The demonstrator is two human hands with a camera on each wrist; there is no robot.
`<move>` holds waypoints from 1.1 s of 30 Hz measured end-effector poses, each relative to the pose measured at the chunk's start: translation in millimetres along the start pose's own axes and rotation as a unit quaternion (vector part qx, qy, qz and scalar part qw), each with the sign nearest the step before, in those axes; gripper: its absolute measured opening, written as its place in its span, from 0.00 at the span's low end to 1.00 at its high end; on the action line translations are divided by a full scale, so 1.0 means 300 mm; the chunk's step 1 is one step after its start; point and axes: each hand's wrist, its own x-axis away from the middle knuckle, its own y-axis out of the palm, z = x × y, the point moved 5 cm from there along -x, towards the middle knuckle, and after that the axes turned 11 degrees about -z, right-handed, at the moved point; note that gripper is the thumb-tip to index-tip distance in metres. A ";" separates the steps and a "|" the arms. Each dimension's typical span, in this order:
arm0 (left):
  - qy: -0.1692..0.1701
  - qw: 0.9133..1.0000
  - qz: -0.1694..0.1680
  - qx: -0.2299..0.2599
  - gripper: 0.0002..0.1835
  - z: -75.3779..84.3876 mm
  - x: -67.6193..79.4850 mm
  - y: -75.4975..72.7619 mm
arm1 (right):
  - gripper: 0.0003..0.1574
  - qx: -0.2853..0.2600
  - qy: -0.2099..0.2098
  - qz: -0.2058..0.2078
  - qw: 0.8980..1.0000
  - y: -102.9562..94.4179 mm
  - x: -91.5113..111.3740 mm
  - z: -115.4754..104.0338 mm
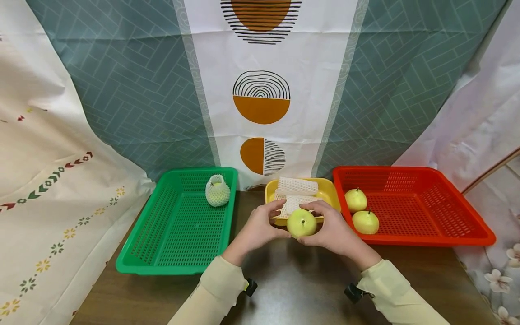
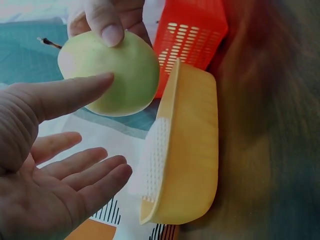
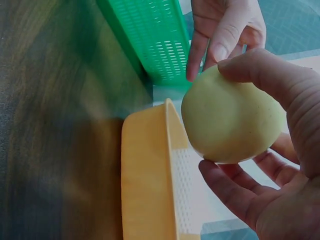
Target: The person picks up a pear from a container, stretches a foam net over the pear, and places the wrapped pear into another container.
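A yellow-green pear (image 1: 301, 224) is up in front of the yellow basket, its stem facing the head camera. My right hand (image 1: 334, 231) pinches it between thumb and fingers, as the right wrist view shows. On its other side is my left hand (image 1: 260, 229), with the thumb (image 2: 82, 92) against or just in front of the pear and the other fingers spread, fairly straight and apart from it. White foam net sleeves (image 1: 298, 186) lie in the yellow basket (image 1: 332, 194) just behind both hands.
At left stands a green basket (image 1: 174, 270) holding one pear in a foam net (image 1: 217, 192). A red basket (image 1: 426, 241) on the right contains two bare pears (image 1: 365, 222). All stand on a brown wooden table (image 1: 300, 289), with patterned cloth (image 1: 260, 58) hanging behind.
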 end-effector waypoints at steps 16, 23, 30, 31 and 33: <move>0.012 0.998 -0.056 -0.019 0.43 -0.031 -0.007 0.066 | 0.47 -0.026 0.011 -0.032 0.999 0.045 0.006 0.014; 0.013 0.997 -0.072 -0.024 0.36 -0.063 -0.002 0.099 | 0.44 -0.014 0.002 -0.044 0.999 0.077 0.014 0.048; -0.004 0.996 -0.085 -0.021 0.37 -0.076 -0.001 0.118 | 0.45 -0.046 0.000 -0.048 0.998 0.104 0.033 0.083; -0.004 0.996 -0.086 -0.022 0.37 -0.080 -0.002 0.121 | 0.46 -0.053 0.000 -0.051 0.997 0.109 0.034 0.088; -0.007 0.996 -0.084 -0.026 0.37 -0.089 -0.002 0.130 | 0.46 -0.064 0.003 -0.060 0.996 0.118 0.036 0.098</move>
